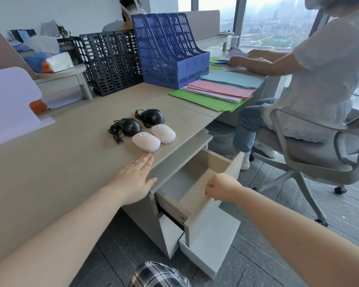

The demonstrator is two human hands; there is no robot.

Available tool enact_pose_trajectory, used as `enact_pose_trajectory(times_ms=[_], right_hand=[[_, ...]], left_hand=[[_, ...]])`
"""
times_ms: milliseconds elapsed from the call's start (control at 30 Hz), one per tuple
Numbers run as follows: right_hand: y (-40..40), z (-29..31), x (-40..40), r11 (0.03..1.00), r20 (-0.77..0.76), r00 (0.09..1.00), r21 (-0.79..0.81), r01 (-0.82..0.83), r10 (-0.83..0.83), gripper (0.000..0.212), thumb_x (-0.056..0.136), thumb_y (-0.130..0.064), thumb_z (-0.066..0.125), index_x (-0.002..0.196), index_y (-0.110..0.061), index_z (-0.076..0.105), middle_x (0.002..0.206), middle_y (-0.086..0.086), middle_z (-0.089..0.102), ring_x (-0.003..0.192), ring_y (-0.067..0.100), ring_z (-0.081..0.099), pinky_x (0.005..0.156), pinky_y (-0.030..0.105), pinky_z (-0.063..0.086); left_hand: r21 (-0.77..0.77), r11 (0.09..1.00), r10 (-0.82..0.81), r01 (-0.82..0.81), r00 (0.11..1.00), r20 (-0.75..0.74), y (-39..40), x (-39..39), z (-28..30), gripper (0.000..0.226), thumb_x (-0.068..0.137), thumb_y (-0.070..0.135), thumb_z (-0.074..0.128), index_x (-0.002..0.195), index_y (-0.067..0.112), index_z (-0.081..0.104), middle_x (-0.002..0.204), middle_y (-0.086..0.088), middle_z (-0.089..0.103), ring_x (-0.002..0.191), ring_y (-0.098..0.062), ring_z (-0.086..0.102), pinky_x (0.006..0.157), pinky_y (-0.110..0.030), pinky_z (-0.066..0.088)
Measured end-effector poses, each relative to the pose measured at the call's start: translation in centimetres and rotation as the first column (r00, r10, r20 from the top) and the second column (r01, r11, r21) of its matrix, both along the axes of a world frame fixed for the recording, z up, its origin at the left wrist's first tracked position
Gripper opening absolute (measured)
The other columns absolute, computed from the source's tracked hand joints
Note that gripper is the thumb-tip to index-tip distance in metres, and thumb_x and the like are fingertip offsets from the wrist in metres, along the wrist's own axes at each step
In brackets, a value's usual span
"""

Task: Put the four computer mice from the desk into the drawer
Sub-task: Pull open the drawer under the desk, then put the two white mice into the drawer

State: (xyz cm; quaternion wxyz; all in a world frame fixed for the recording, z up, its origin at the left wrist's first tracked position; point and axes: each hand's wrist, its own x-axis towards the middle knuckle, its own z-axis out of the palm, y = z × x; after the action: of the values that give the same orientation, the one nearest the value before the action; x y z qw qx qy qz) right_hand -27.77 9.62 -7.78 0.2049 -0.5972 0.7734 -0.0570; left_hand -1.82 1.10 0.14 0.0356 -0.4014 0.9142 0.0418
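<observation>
Head view, left to right. The left hand [133,179] lies flat on the desk [71,141] near its front edge, fingers [146,160] spread open and holding nothing; the fingertips stop just short of the nearest mouse.

The four mice sit together near the front edge of the desk, all still out of the drawer. Two are black and corded: the left black mouse [131,126], its cable [115,131] bunched beside it, and the right black mouse [152,116]. Two are white and cordless: the near white mouse [146,141] and the far white mouse [163,133], touching or nearly so.

Below the front edge, the drawer [191,183] stands pulled open and appears empty. The right hand [220,188] is closed in a fist on the top edge of the drawer front.

Beyond, file racks and coloured paper stacks occupy the back and right of the desk, where another person sits.

Risks, as judged: the mice lie close to the front edge, so a sweeping reach could push a white mouse off onto the floor. A loose cable could snag its neighbour when lifted, or hang over the drawer rim and catch on closing.
</observation>
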Motion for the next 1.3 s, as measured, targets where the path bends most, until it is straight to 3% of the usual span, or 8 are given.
enact_pose_trajectory(times_ms=[133,300,600,900,1033,1133,1200,1300], right_hand=[[1.9,0.5,-1.3,0.995,-0.05,0.999,0.101,0.004,0.001,0.032,0.077,-0.022,0.044,0.07,-0.005,0.071,0.07,0.007,0.072,0.063,0.024,0.063,0.055,0.025,0.048],[4.0,0.6,-1.5,0.97,-0.201,0.979,0.241,0.037,0.012,0.029,0.076,-0.018,0.043,0.048,-0.016,0.044,0.052,-0.002,0.046,0.06,0.025,0.048,0.049,0.021,0.034],[6.3,0.7,-3.3,0.88,-0.188,0.97,0.421,0.22,-0.152,0.039,0.072,-0.019,0.039,0.042,-0.014,0.062,0.046,-0.001,0.062,0.044,0.013,0.056,0.056,0.02,0.048],[6.9,0.9,-3.2,0.828,-0.139,0.983,0.532,0.178,-0.122,0.035,0.071,-0.014,0.035,0.051,-0.007,0.063,0.052,0.005,0.061,0.045,0.018,0.055,0.061,0.024,0.05],[5.2,1.5,-1.8,0.886,-0.153,0.98,0.428,0.181,-0.126,0.03,0.075,-0.015,0.039,0.055,-0.012,0.062,0.063,0.002,0.064,0.054,0.019,0.057,0.063,0.024,0.049],[2.8,3.0,-0.1,0.957,-0.144,0.984,0.255,0.139,-0.104,0.019,0.081,-0.02,0.043,0.072,-0.013,0.058,0.078,0.001,0.058,0.074,0.024,0.055,0.066,0.026,0.043],[0.8,4.3,1.2,0.988,-0.113,0.989,0.111,0.103,-0.091,0.019,0.083,-0.023,0.043,0.074,-0.014,0.057,0.081,0.002,0.055,0.081,0.026,0.055,0.068,0.028,0.043],[-2.1,6.7,2.8,0.987,-0.003,0.993,-0.11,0.118,-0.119,0.019,0.083,-0.021,0.044,0.067,-0.017,0.054,0.082,0.002,0.058,0.083,0.027,0.057,0.07,0.032,0.048]], left_hand=[[-0.007,1.0,0.019,-0.019,1.0,-0.005,0.2,-0.1,0.0,0.067,0.1,0.042,0.031,0.151,0.012,0.0,0.161,-0.001,-0.003,0.147,-0.012,-0.001,0.119,-0.031,0.005],[-0.006,1.0,0.024,-0.024,1.0,-0.001,0.3,0.0,-0.2,0.068,0.1,0.043,0.031,0.151,0.012,0.0,0.161,-0.001,-0.003,0.147,-0.013,-0.002,0.121,-0.032,0.004],[0.012,0.999,0.03,-0.03,0.999,-0.02,0.2,0.1,0.0,0.066,0.1,0.043,0.031,0.151,0.013,0.002,0.161,0.0,0.0,0.147,-0.012,0.0,0.12,-0.031,0.005],[0.036,0.998,0.048,-0.046,0.997,-0.052,0.4,-0.1,1.0,0.059,0.1,0.043,0.03,0.151,0.017,0.013,0.16,0.004,0.008,0.146,-0.011,0.01,0.117,-0.033,0.015],[0.083,0.993,0.099,-0.089,0.987,-0.128,-0.4,-0.1,1.4,0.051,0.099,0.045,0.031,0.144,0.021,0.035,0.156,0.007,0.026,0.142,-0.015,0.026,0.113,-0.038,0.026],[0.033,0.988,0.153,-0.15,0.955,-0.255,-1.0,-0.6,1.6,0.038,0.097,0.041,0.038,0.117,0.015,0.058,0.125,-0.001,0.057,0.116,-0.027,0.052,0.09,-0.04,0.047],[-0.029,0.974,0.198,-0.224,0.909,-0.367,-1.6,-1.2,1.7,0.031,0.094,0.037,0.047,0.108,0.013,0.06,0.114,-0.004,0.059,0.105,-0.029,0.056,0.077,-0.036,0.048],[0.007,0.941,0.293,-0.338,0.806,-0.515,-2.5,-2.2,1.8,0.044,0.085,0.042,0.061,0.119,0.015,0.053,0.124,-0.007,0.052,0.112,-0.029,0.051,0.086,-0.038,0.047]])
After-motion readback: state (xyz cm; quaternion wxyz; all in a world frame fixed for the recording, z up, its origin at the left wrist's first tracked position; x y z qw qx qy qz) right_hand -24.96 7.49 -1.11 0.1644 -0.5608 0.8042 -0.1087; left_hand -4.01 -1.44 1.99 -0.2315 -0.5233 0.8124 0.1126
